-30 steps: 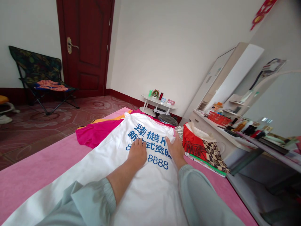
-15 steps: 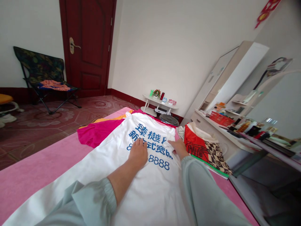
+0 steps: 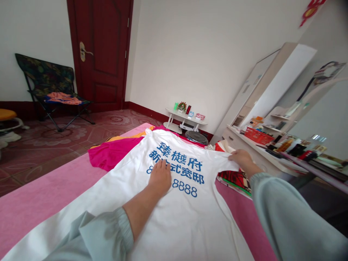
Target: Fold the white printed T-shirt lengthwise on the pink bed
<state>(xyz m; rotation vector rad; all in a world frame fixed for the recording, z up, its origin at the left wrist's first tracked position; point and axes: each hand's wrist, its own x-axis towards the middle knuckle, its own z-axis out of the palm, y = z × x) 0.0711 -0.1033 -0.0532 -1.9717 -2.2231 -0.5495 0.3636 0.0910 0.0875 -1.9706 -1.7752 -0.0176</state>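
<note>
A white T-shirt (image 3: 187,214) with blue printed characters and digits lies spread over a pink bed surface (image 3: 65,174). Flat on the print rests my left hand (image 3: 161,177), its fingers extended and covering some of the lettering. My right hand (image 3: 241,159) pinches the shirt's right sleeve and holds it stretched out to the side. Beneath that sleeve, folded clothes (image 3: 235,179) in red, black and green show only in part. A magenta garment (image 3: 114,154) lies beside the shirt on the left, with a yellow one (image 3: 127,136) behind it.
On the right stands a white dresser (image 3: 231,136) bearing a red basket (image 3: 258,135) and several bottles. A low white table (image 3: 170,111) is against the far wall. A folding chair (image 3: 46,78) holding clothing stands left of a dark red door (image 3: 106,54).
My right hand has moved right, pulling the sleeve outward. The right side of the print is now uncovered, and the folded clothes are partly hidden. My left hand stays in place.
</note>
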